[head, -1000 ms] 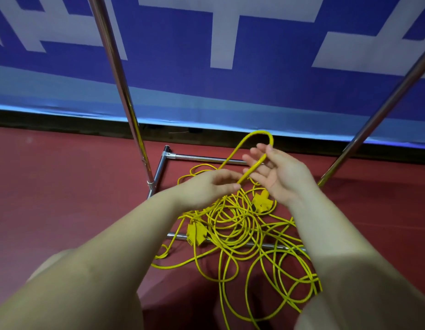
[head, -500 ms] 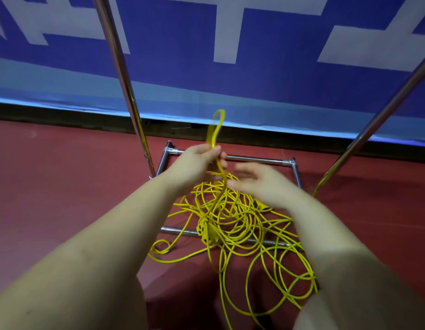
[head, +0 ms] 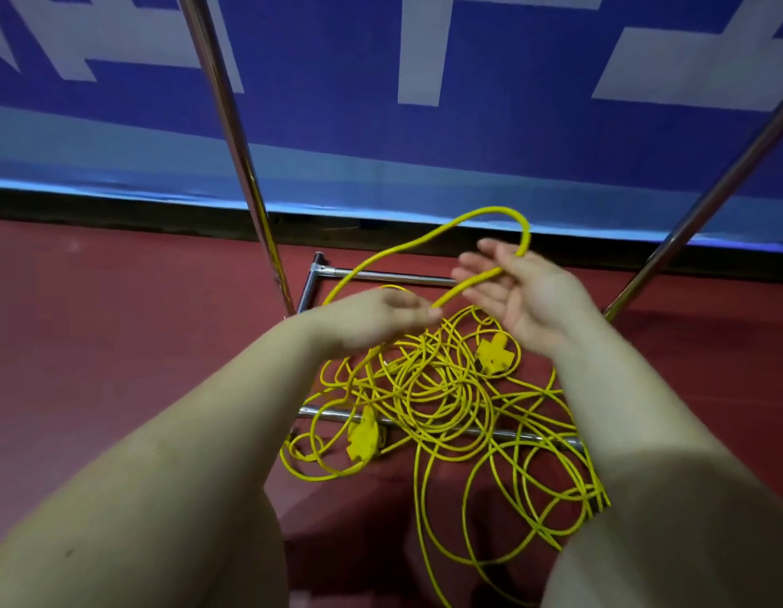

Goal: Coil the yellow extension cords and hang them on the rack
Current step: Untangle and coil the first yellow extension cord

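- Barely started, I'd say. Nearly all of the yellow extension cords (head: 429,401) lie in a loose tangled heap on the red floor (head: 117,344), draped over the chrome base bars of the rack (head: 232,125). Nothing hangs on the part of the rack you can see; its top is out of frame.
- One loop (head: 468,226) is lifted off the heap, arching up between both hands. No neat coil yet, so coiling and hanging both look left to do.
- Left hand (head: 372,318) is blurry. The cord runs to its fingertips, so it's probably pinching it, but I can't tell for sure.
- Right hand (head: 525,291) is palm up with fingers relaxed and spread, the cord lying across it rather than gripped.
- The cord is thin, bright yellow and floppy, with lots of overlapping rings. Two chunky yellow socket blocks sit in the mess, one near the front bar (head: 363,436) and one just below the right hand (head: 493,351).
- Strands cross everywhere, so my guess is it'll snag when pulled.
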The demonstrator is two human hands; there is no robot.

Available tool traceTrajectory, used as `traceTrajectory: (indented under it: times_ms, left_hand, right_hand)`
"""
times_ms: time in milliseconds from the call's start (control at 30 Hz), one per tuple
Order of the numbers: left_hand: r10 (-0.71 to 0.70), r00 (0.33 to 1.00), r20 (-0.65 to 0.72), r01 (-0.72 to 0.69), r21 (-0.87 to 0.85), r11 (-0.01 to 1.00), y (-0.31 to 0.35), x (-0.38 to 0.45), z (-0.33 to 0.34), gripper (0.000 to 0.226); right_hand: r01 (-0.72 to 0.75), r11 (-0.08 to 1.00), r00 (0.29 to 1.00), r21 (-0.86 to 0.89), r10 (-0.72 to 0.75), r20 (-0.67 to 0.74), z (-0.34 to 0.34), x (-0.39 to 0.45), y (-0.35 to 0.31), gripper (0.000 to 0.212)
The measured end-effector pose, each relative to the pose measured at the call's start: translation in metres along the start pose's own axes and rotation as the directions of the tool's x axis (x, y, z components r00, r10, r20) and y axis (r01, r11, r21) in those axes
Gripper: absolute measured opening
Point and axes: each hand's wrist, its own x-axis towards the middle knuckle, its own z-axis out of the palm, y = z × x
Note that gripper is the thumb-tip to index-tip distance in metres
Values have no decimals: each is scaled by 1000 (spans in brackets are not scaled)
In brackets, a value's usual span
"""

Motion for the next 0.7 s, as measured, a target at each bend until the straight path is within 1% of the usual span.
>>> traceTrajectory:
  times_ms: [33, 67, 100, 133, 200, 267, 333, 367, 433, 467, 500, 533, 567, 600, 633, 667, 700]
  left_hand:
    - [-14, 999, 43, 7, 153, 988, -2, -1, 3, 31]
    - [-22, 998, 53, 9, 230, 973, -2, -2, 4, 27]
    - [-31, 998, 46, 18, 257, 966, -2, -2, 5, 25]
    - [-34, 999, 25, 26, 256, 966, -1, -1, 5, 23]
    - [-38, 999, -21, 42, 240, 970, -2, -1, 2, 20]
    - [-45, 999, -17, 47, 182, 982, -1, -2, -1, 16]
    - [-40, 999, -9, 41, 79, 996, 1, -3, -1, 19]
    - [-30, 999, -23, 31, 11, 999, 3, -4, -1, 19]
    - [-18, 995, -97, -1, -193, 981, 10, -3, 2, 20]
    - [-26, 989, -144, -22, -320, 947, 13, -2, 2, 20]
    - [-38, 982, -186, -49, -442, 896, 17, 0, 3, 20]
    - [-53, 974, -220, -80, -553, 829, 19, 1, 3, 20]
    - [-69, 966, -249, -113, -648, 753, 21, 3, 2, 20]
    - [-88, 958, -272, -143, -723, 676, 23, 4, 2, 20]
    - [-106, 951, -291, -168, -772, 613, 23, 5, 1, 20]
    - [-120, 945, -305, -187, -801, 568, 24, 6, -1, 20]
    - [-134, 939, -316, -199, -820, 537, 24, 7, -2, 19]
  right_hand:
    - [13, 994, 1000, 107, -10, -26, -2, -1, -7, 23]
    - [38, 980, 998, 193, -30, -46, -6, -1, -13, 24]
    - [70, 963, 996, 262, -55, -63, -9, -1, -19, 24]
    - [101, 947, 993, 304, -80, -81, -13, 0, -23, 24]
    - [150, 934, 986, 325, -115, -125, -19, 1, -26, 22]
    - [171, 924, 981, 342, -127, -149, -25, 4, -25, 20]
    - [146, 928, 985, 342, -106, -135, -27, 7, -23, 19]
    - [110, 946, 991, 304, -80, -108, -26, 7, -22, 21]
    - [7, 993, 999, 119, -2, -34, -20, 6, -16, 28]
    - [-35, 999, 999, -19, 35, 6, -17, 4, -10, 31]
    - [-61, 980, 996, -187, 72, 52, -12, 2, -3, 29]
    - [-60, 921, 989, -385, 106, 99, -9, -1, 5, 26]
    - [-30, 811, 977, -584, 146, 153, -5, -4, 12, 23]
    - [20, 676, 958, -737, 198, 207, -3, -6, 20, 22]
    - [71, 553, 939, -830, 244, 243, -2, -7, 28, 23]
    - [118, 456, 932, -882, 257, 258, -3, -6, 35, 25]
    - [158, 400, 934, -903, 237, 269, -2, -5, 39, 24]
